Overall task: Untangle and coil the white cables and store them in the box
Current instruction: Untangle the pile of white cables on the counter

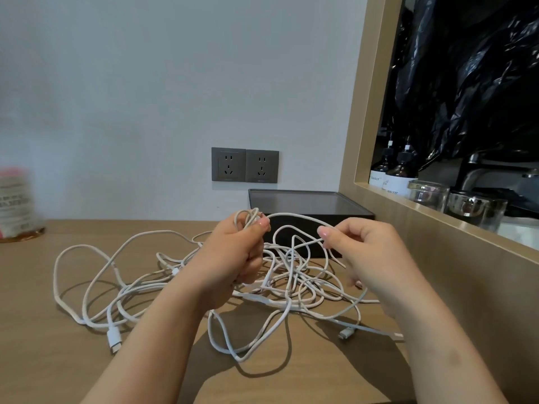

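1. Where it meets the tabletop, the pale wall point(145, 83) fills the upper left of the view.
2. Wooden table point(35, 330), running from the wall to the near edge.
3. Light wooden frame point(364, 112) at right, bordering an opening; crumpled black plastic sheeting point(466, 68) hangs inside it.
4. White cables point(288, 269), a loose tangle of loops spread over the middle of the table, lying in front of and to the left of the box.
5. Dark box point(297, 201), open-topped, at the back of the table against the wall and beside the frame.
6. Left hand point(233, 252), raised above the tangle, fingers and thumb curled round a small bundle of cable loops that stands up from the fist.
7. Right hand point(370, 258), level with the left, thumb and forefinger pinching a single strand. This strand arcs across the box front to the left hand.
8. Blurred container point(16, 202) with a pink top, at the table's far left edge.
9. Two grey wall sockets point(245, 165), side by side above the box.
10. Two brown pump bottles point(393, 173) and two clear glasses point(428, 193) on the ledge inside the frame.
11. Cable plugs: one point(113, 339) near the left forearm, another point(345, 333) near the right forearm, both lying on the table.
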Demonstrator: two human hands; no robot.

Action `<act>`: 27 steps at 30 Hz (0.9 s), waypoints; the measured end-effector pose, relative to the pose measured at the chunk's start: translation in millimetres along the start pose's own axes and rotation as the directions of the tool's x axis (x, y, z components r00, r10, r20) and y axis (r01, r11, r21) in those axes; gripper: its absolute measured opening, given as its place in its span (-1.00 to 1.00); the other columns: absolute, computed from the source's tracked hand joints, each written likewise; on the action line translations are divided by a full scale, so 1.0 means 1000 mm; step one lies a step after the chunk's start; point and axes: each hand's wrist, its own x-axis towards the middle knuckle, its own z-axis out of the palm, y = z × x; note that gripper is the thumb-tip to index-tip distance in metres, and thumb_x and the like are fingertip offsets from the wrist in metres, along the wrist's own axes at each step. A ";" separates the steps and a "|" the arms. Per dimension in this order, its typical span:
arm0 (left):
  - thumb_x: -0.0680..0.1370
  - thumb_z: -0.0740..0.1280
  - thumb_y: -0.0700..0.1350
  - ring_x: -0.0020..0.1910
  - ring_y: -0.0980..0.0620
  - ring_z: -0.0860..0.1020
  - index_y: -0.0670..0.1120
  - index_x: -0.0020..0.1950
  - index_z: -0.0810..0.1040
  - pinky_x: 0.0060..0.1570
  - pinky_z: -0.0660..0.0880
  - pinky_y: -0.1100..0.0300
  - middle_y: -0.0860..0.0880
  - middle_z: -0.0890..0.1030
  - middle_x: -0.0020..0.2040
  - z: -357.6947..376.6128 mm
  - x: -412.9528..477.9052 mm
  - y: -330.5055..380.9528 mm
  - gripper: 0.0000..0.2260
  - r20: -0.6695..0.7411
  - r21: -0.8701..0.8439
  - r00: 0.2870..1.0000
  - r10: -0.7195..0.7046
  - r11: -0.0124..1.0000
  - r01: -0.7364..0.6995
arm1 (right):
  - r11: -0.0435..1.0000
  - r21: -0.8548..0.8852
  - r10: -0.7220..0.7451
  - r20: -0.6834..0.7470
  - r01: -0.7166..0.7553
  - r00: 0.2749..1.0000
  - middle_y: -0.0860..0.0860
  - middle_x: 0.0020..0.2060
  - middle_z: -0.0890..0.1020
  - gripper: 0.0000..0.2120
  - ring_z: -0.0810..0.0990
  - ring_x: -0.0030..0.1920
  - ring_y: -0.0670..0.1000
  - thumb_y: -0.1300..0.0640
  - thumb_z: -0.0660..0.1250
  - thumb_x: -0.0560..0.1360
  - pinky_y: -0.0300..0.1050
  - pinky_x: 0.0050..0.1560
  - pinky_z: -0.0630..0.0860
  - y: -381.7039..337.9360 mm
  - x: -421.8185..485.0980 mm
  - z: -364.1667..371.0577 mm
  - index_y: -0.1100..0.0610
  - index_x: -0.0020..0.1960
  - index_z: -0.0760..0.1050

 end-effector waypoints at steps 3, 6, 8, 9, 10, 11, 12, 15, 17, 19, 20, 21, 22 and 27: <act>0.64 0.14 -0.14 -0.63 0.13 0.13 -0.10 -0.27 0.24 -0.61 0.10 0.34 0.05 0.21 -0.56 0.003 0.003 -0.003 -0.72 -0.123 0.011 0.992 0.025 1.000 -0.024 | 0.997 0.070 -0.011 -0.085 0.017 0.996 -0.13 -0.50 0.54 -0.80 0.47 -0.43 -0.18 0.01 0.31 0.50 -0.26 -0.34 0.41 -0.002 0.000 0.000 0.04 -0.26 0.58; 0.60 0.23 -0.12 -0.62 0.11 0.13 -0.08 -0.31 0.22 -0.60 0.11 0.32 0.04 0.20 -0.56 0.002 0.004 -0.004 -0.68 -0.192 0.057 0.980 0.059 0.997 -0.049 | 0.995 0.074 -0.056 -0.159 0.069 0.986 -0.06 -0.34 0.62 -0.81 0.53 -0.25 -0.13 0.04 0.31 0.51 -0.24 -0.23 0.42 -0.004 0.000 0.000 0.03 -0.25 0.60; 0.55 0.29 -0.05 -0.59 0.09 0.13 -0.08 -0.31 0.22 -0.58 0.11 0.29 0.01 0.19 -0.54 0.001 0.003 -0.003 -0.67 -0.180 0.119 0.981 0.075 0.991 -0.054 | 0.992 0.077 -0.082 -0.176 0.096 0.981 -0.05 -0.36 0.60 -0.81 0.52 -0.26 -0.14 0.05 0.30 0.51 -0.20 -0.21 0.42 -0.005 -0.001 -0.001 0.01 -0.25 0.59; 0.53 0.31 -0.02 -0.58 0.09 0.13 -0.08 -0.30 0.23 -0.58 0.11 0.28 0.01 0.19 -0.52 0.001 0.002 -0.003 -0.67 -0.166 0.139 0.983 0.080 0.989 -0.057 | 0.991 0.082 -0.090 -0.175 0.105 0.980 -0.04 -0.35 0.60 -0.81 0.51 -0.25 -0.13 0.05 0.29 0.52 -0.19 -0.20 0.43 -0.006 -0.002 -0.001 0.00 -0.24 0.59; 0.50 0.34 0.01 -0.57 0.10 0.14 -0.08 -0.29 0.25 -0.57 0.12 0.29 0.02 0.20 -0.51 0.001 0.002 -0.003 -0.68 -0.153 0.164 0.984 0.092 0.984 -0.067 | 0.990 0.087 -0.096 -0.172 0.112 0.980 -0.02 -0.34 0.60 -0.81 0.51 -0.25 -0.12 0.06 0.29 0.52 -0.21 -0.21 0.43 -0.007 -0.002 -0.001 -0.01 -0.24 0.59; 0.48 0.36 0.03 -0.56 0.11 0.17 -0.09 -0.27 0.28 -0.55 0.16 0.29 0.04 0.23 -0.50 0.001 0.002 -0.003 -0.68 -0.145 0.218 0.982 0.120 0.972 -0.086 | 0.989 0.091 -0.100 -0.171 0.117 0.980 -0.01 -0.33 0.60 -0.81 0.50 -0.25 -0.12 0.06 0.28 0.52 -0.24 -0.23 0.42 -0.008 -0.002 -0.001 -0.01 -0.24 0.59; 0.47 0.37 0.03 -0.55 0.12 0.22 -0.10 -0.26 0.32 -0.52 0.22 0.28 0.05 0.28 -0.48 0.001 0.002 -0.005 -0.69 -0.143 0.309 0.977 0.160 0.945 -0.110 | 0.988 0.100 -0.100 -0.174 0.119 0.980 -0.02 -0.34 0.59 -0.82 0.49 -0.28 -0.14 0.06 0.28 0.52 -0.26 -0.25 0.41 -0.009 -0.002 -0.001 -0.02 -0.24 0.58; 0.52 0.32 0.03 -0.47 0.13 0.33 -0.07 -0.24 0.42 -0.37 0.32 0.21 0.07 0.39 -0.43 0.003 0.002 -0.008 -0.76 -0.113 0.520 0.960 0.256 0.839 -0.162 | 0.986 0.120 -0.091 -0.188 0.115 0.978 -0.14 -0.47 0.52 -0.82 0.44 -0.39 -0.25 0.06 0.27 0.52 -0.25 -0.33 0.37 -0.009 -0.002 -0.001 -0.01 -0.22 0.58; 0.56 0.26 0.03 -0.49 0.15 0.31 -0.03 -0.28 0.39 -0.38 0.30 0.22 0.12 0.37 -0.48 0.005 0.001 -0.009 -0.75 -0.082 0.511 0.967 0.241 0.844 -0.166 | 0.985 0.121 -0.099 -0.190 0.123 0.977 -0.21 -0.54 0.49 -0.83 0.41 -0.45 -0.27 0.07 0.27 0.52 -0.28 -0.37 0.31 -0.009 -0.001 -0.001 -0.01 -0.21 0.58; 0.59 0.20 0.02 -0.52 0.17 0.28 -0.03 -0.29 0.37 -0.43 0.26 0.27 0.13 0.34 -0.54 0.006 0.001 -0.009 -0.72 -0.072 0.461 0.979 0.192 0.877 -0.139 | 0.983 0.127 -0.110 -0.178 0.133 0.978 -0.23 -0.57 0.47 -0.84 0.40 -0.48 -0.26 0.07 0.27 0.52 -0.31 -0.38 0.27 -0.008 0.000 0.000 0.00 -0.20 0.58; 0.61 0.18 0.02 -0.54 0.17 0.26 -0.05 -0.29 0.35 -0.46 0.24 0.28 0.13 0.32 -0.54 0.006 0.002 -0.010 -0.71 -0.074 0.426 0.985 0.159 0.898 -0.113 | 0.982 0.130 -0.112 -0.169 0.135 0.979 -0.23 -0.57 0.47 -0.84 0.40 -0.49 -0.26 0.07 0.28 0.52 -0.31 -0.39 0.27 -0.008 0.001 0.001 0.00 -0.20 0.58; 0.61 0.16 0.02 -0.56 0.16 0.23 -0.07 -0.29 0.33 -0.49 0.22 0.28 0.13 0.29 -0.54 0.006 0.003 -0.011 -0.69 -0.079 0.390 0.989 0.127 0.917 -0.086 | 0.983 0.126 -0.114 -0.163 0.135 0.980 -0.22 -0.56 0.47 -0.84 0.40 -0.48 -0.25 0.07 0.28 0.52 -0.31 -0.39 0.29 -0.008 0.002 0.002 0.00 -0.20 0.59; 0.62 0.15 0.02 -0.57 0.16 0.22 -0.08 -0.28 0.32 -0.50 0.20 0.28 0.11 0.28 -0.54 0.005 0.004 -0.012 -0.69 -0.091 0.363 0.991 0.102 0.930 -0.063 | 0.984 0.113 -0.120 -0.158 0.139 0.980 -0.21 -0.55 0.48 -0.84 0.41 -0.45 -0.25 0.06 0.29 0.51 -0.32 -0.39 0.32 -0.007 0.003 0.003 0.00 -0.21 0.59; 0.61 0.19 0.03 -0.62 0.12 0.18 -0.08 -0.29 0.27 -0.57 0.16 0.28 0.07 0.25 -0.57 0.003 0.005 -0.025 -0.68 -0.190 0.242 0.982 -0.016 0.968 0.063 | 0.986 0.066 -0.142 -0.145 0.153 0.979 -0.12 -0.60 0.43 -0.77 0.39 -0.47 -0.21 0.04 0.23 0.55 -0.30 -0.41 0.32 -0.006 0.008 0.011 -0.04 -0.24 0.58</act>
